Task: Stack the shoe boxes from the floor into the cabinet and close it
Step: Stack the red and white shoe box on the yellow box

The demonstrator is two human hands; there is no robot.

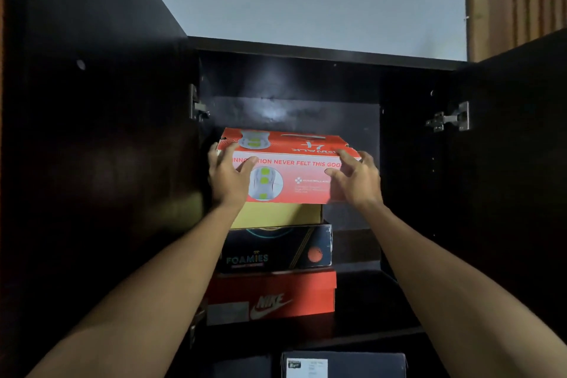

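In the dark wooden cabinet [306, 52], a red-and-white cardboard shoe box [288, 169] tops a stack: beneath it a yellow cardboard box [276, 215], then a black Foamies box [276, 248], then a red Nike box [270, 294]. Lower down, probably on another shelf, sits a dark labelled box [343, 364]. The doors stand open left and right.

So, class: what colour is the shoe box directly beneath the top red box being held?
Yellow: the plain yellow shoe box under the held red shoe box, head view.

Two bare forearms in view, sleeveless from the lower frame edges up to the wrists. Left hand [228, 176] and right hand [356, 181] without gloves, rings, watches or bands. Short nails on the visible fingers [348, 159]; no markings anywhere.
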